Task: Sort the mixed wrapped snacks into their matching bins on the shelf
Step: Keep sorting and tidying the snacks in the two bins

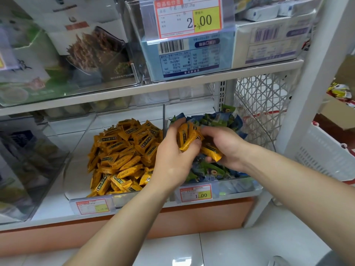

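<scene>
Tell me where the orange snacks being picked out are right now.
Head view, right of centre: the orange snacks are held in the left hand and right hand over the blue-green snack bin, just right of the orange bin.

A: Hands were where?
B: Both over blue-green bin [240, 186]. L hand [172, 160] gripped several orange snacks [187, 139]; R hand [226, 148] held another orange pkt [213, 152].
A: Orange bin [76, 166]?
B: Just left of that bin, heaped full.
</scene>
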`<control>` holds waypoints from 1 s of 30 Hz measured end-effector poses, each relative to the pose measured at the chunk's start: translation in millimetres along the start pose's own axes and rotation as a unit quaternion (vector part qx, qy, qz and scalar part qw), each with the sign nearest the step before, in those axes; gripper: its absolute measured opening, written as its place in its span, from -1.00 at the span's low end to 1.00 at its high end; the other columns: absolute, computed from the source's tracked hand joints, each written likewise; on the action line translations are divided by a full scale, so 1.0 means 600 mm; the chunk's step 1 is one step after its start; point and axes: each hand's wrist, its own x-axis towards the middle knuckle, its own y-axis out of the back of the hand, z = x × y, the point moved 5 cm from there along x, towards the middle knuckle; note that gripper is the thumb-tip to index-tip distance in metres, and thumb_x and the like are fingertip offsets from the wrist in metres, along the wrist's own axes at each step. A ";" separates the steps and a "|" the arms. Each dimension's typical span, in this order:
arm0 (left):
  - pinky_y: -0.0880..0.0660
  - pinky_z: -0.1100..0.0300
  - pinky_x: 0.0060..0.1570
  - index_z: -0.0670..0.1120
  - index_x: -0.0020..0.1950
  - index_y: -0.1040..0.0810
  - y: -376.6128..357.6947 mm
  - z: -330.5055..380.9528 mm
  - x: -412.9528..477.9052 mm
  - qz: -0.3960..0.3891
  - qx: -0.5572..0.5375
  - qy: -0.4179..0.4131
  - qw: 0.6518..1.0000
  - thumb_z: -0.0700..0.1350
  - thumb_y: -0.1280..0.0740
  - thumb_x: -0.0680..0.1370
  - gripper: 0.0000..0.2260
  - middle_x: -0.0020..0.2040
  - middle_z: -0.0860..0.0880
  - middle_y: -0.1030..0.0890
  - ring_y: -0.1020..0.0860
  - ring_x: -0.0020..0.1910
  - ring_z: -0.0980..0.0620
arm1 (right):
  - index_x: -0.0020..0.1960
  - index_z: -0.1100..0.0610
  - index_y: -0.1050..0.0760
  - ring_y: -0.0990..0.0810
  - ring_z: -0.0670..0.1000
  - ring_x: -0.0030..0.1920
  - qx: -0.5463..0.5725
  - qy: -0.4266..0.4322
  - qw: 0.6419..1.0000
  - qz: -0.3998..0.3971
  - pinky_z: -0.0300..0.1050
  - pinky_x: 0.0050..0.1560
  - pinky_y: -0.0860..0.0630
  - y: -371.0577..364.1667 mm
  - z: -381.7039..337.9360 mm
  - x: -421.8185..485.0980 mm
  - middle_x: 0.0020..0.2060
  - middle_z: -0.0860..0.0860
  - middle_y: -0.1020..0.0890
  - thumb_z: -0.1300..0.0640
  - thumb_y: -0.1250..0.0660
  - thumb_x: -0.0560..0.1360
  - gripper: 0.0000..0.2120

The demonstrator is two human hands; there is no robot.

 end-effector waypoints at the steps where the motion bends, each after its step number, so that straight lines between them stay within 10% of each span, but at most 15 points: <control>1: -0.65 -0.01 -0.23 0.14 0.42 -0.36 0.002 -0.002 0.001 -0.001 -0.016 0.004 1.000 0.02 -0.43 0.52 -0.50 -0.03 0.18 -0.61 -0.64 -0.16 0.14 | -0.08 0.16 -0.55 -0.60 -0.03 -0.41 -0.001 0.005 1.000 -0.001 -0.18 -0.55 -0.36 -0.001 0.000 0.000 -0.37 0.03 -0.61 0.14 -0.22 0.60 -0.82; 12: -0.63 -0.11 -0.03 0.08 0.21 -0.53 0.043 -0.008 0.019 0.030 -0.030 -0.006 0.999 -0.02 -0.52 0.39 -0.58 0.02 0.07 -0.62 -0.64 0.01 0.01 | 0.13 0.34 -0.56 -0.59 0.05 -0.27 0.028 0.030 0.996 -0.077 -0.15 -0.41 -0.44 -0.012 -0.003 -0.006 -0.17 0.21 -0.62 0.33 -0.12 0.49 -0.68; 19: -0.42 0.53 -0.19 0.16 0.19 -0.47 0.102 -0.038 0.048 0.035 0.101 -0.027 0.994 -0.01 -0.53 0.42 -0.59 -0.10 0.25 -0.62 -0.56 -0.08 0.37 | 0.36 0.06 -0.45 -0.66 0.05 0.14 -0.094 0.133 0.985 -0.052 -0.16 -0.06 -0.60 0.005 -0.001 -0.022 0.13 0.14 -0.65 0.58 -0.26 0.44 -0.38; 24: -0.56 0.05 0.10 0.22 0.19 -0.49 0.276 -0.129 0.034 0.046 0.167 0.044 0.984 -0.06 -0.48 0.47 -0.63 0.13 0.11 -0.63 -0.61 0.08 0.07 | 0.44 -0.08 -0.36 -0.66 -0.06 0.13 -0.247 0.215 0.941 -0.085 -0.06 0.14 -0.61 -0.181 -0.046 0.011 0.23 0.06 -0.61 0.34 -0.41 0.49 -0.38; 30: -0.57 0.01 0.10 0.10 0.31 -0.59 0.294 -0.172 0.052 0.093 0.286 0.120 0.946 0.15 -0.34 0.55 -0.65 0.23 -0.11 -0.62 -0.62 0.10 -0.17 | 0.49 -0.18 -0.28 -0.51 0.08 0.29 -0.550 0.272 0.790 -0.012 -0.05 0.26 -0.47 -0.221 -0.067 0.085 0.34 0.01 -0.54 -0.09 -0.31 0.57 -0.49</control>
